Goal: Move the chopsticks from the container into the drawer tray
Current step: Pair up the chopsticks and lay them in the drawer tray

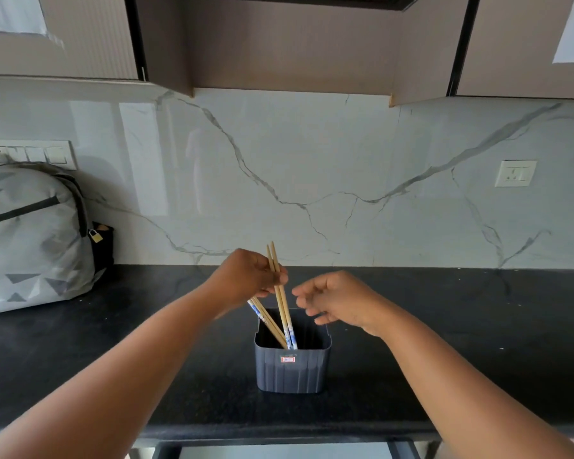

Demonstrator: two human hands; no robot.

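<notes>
A dark grey ribbed container (292, 369) with a small red label stands on the black countertop (444, 326). Wooden chopsticks with blue-and-white patterned ends stand in it. My left hand (246, 278) pinches one pair of chopsticks (280, 293) near its upper part; the pair's lower ends are still inside the container. Another pair of chopsticks (267, 321) leans to the left in the container, below my left hand. My right hand (335, 301) hovers just right of the held pair, above the container's right rim, fingers loosely curled and holding nothing. A strip of the drawer (285, 452) shows below the counter's front edge.
A grey backpack (30, 236) with a small padlock stands at the left against the marble backsplash. A switch panel (30, 154) is on the wall above it and a socket (515, 173) at the right. Wall cabinets (279, 44) hang overhead.
</notes>
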